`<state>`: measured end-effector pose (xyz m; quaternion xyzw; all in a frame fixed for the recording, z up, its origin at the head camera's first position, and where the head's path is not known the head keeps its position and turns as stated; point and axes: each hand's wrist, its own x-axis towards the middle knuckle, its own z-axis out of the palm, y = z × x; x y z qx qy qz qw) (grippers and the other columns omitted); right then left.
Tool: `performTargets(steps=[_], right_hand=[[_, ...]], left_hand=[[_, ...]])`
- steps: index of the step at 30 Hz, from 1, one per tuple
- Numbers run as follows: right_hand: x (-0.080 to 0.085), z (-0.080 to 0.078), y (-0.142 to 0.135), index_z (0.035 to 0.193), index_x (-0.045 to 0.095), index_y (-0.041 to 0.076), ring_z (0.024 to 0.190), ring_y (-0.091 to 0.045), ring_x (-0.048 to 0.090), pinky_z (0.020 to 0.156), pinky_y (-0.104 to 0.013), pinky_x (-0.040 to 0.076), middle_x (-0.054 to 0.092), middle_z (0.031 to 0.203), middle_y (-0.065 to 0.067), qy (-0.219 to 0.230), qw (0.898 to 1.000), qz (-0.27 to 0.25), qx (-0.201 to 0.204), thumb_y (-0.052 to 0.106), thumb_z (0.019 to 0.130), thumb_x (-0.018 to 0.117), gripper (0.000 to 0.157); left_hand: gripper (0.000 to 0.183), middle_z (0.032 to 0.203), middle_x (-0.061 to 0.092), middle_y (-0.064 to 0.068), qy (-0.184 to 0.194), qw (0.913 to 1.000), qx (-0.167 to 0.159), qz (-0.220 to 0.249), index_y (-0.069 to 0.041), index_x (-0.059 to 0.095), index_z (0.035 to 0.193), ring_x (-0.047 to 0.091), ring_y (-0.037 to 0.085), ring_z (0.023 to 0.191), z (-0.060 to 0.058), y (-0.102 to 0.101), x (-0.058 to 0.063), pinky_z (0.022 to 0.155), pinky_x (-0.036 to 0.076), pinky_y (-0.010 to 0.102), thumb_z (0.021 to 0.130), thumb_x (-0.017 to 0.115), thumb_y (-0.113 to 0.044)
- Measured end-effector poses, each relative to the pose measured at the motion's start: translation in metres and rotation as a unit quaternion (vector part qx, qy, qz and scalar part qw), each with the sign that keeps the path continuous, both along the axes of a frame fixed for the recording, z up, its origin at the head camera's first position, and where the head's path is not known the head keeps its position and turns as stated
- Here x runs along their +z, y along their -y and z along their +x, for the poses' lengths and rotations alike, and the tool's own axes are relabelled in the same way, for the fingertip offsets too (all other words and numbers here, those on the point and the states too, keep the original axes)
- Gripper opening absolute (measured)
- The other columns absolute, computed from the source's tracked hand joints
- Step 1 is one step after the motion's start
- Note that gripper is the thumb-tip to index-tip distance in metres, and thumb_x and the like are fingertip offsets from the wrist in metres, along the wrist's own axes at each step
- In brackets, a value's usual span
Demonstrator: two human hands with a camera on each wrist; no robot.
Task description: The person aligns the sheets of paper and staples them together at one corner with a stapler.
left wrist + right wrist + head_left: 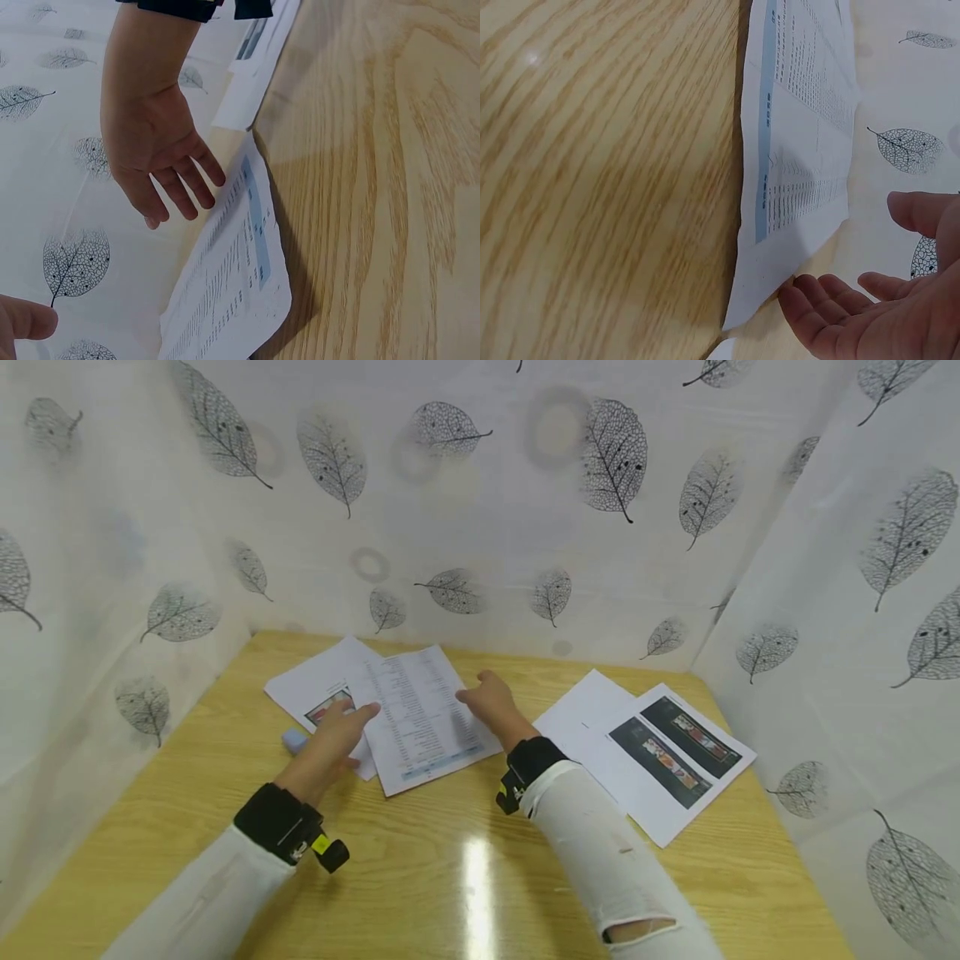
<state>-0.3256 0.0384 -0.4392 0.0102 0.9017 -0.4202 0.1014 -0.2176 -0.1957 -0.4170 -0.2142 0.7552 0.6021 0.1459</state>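
Observation:
A sheet printed with a table of text (427, 718) lies between the two hands, partly over other papers on its left. My left hand (328, 745) is at the sheet's left edge, above those papers, its thumb stretched toward the sheet. Only the thumb (26, 322) of that hand shows in the left wrist view, apart from the paper. My right hand (497, 706) is beside the sheet's right edge. In the right wrist view its fingers (817, 304) are extended near the sheet's corner, the thumb raised; whether a fingertip touches the edge I cannot tell.
Under the left hand lies a paper with a colour picture (300, 685), and a small pale blue object (294, 741) sits beside it. Two overlapping sheets, one with dark pictures (675, 760), lie at the right. A leaf-patterned curtain (480, 527) encloses the wooden table (420, 877).

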Motion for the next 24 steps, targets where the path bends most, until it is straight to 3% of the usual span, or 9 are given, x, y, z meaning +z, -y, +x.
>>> performTargets(steps=[2, 5, 9, 11, 15, 19, 24], right_hand=[[0.000, 0.000, 0.000, 0.153, 0.041, 0.000, 0.143, -0.037, 0.044, 0.117, -0.046, 0.038, 0.045, 0.155, -0.021, 0.001, 1.000, -0.002, -0.003, 0.029, 0.094, 0.069, 0.071], [0.001, -0.001, 0.001, 0.153, 0.040, 0.000, 0.142, -0.035, 0.045, 0.117, -0.045, 0.039, 0.044, 0.157, -0.019, 0.041, 0.998, -0.043, -0.025, 0.026, 0.095, 0.069, 0.070], [0.001, -0.002, 0.003, 0.153, 0.041, 0.001, 0.131, -0.032, 0.053, 0.110, -0.044, 0.047, 0.045, 0.155, -0.017, 0.109, 0.986, -0.103, -0.068, 0.020, 0.095, 0.070, 0.067], [0.001, -0.003, 0.003, 0.151, 0.043, 0.000, 0.124, -0.031, 0.056, 0.106, -0.043, 0.049, 0.048, 0.152, -0.018, 0.118, 0.984, -0.108, -0.076, 0.018, 0.094, 0.071, 0.066], [-0.004, -0.002, 0.003, 0.141, 0.054, -0.002, 0.118, -0.030, 0.060, 0.105, -0.042, 0.050, 0.057, 0.140, -0.019, 0.106, 0.987, -0.097, -0.068, 0.016, 0.093, 0.071, 0.054], [-0.007, 0.002, 0.003, 0.132, 0.061, -0.001, 0.111, -0.029, 0.064, 0.099, -0.042, 0.054, 0.063, 0.130, -0.017, 0.077, 0.993, -0.070, -0.054, 0.014, 0.092, 0.068, 0.043], [0.001, 0.010, 0.001, 0.133, 0.060, 0.000, 0.103, -0.027, 0.066, 0.092, -0.040, 0.057, 0.064, 0.125, -0.017, 0.056, 0.996, -0.054, -0.036, 0.014, 0.093, 0.064, 0.042]], left_hand=[[0.088, 0.170, 0.000, 0.023, -0.001, 1.0000, 0.006, 0.007, -0.008, -0.001, 0.164, 0.015, 0.046, 0.153, -0.001, -0.002, 0.000, 0.111, 0.039, 0.065, 0.104, 0.050, -0.047], [0.087, 0.170, 0.000, 0.023, -0.004, 0.9996, 0.015, 0.023, -0.008, -0.001, 0.164, 0.016, 0.047, 0.153, -0.002, -0.004, 0.000, 0.110, 0.039, 0.066, 0.105, 0.050, -0.045], [0.087, 0.170, 0.001, 0.023, -0.011, 0.9986, 0.029, 0.044, -0.008, -0.001, 0.164, 0.019, 0.046, 0.153, -0.003, -0.006, 0.000, 0.109, 0.042, 0.064, 0.105, 0.052, -0.042], [0.087, 0.170, 0.002, 0.023, -0.016, 0.9980, 0.032, 0.051, -0.010, -0.003, 0.164, 0.021, 0.045, 0.152, -0.005, -0.006, -0.002, 0.108, 0.045, 0.061, 0.105, 0.053, -0.038], [0.089, 0.167, 0.009, 0.025, -0.020, 0.9973, 0.039, 0.059, -0.014, -0.007, 0.164, 0.036, 0.042, 0.143, -0.009, -0.007, -0.010, 0.100, 0.053, 0.052, 0.104, 0.058, -0.027], [0.092, 0.157, 0.026, 0.027, -0.017, 0.9978, 0.039, 0.051, -0.019, -0.011, 0.163, 0.054, 0.034, 0.122, -0.013, -0.009, -0.018, 0.086, 0.058, 0.040, 0.103, 0.057, -0.013], [0.088, 0.145, 0.040, 0.029, -0.028, 0.9993, 0.023, 0.004, -0.012, -0.001, 0.164, 0.061, 0.032, 0.104, -0.014, -0.010, -0.023, 0.074, 0.058, 0.034, 0.095, 0.052, 0.002]])
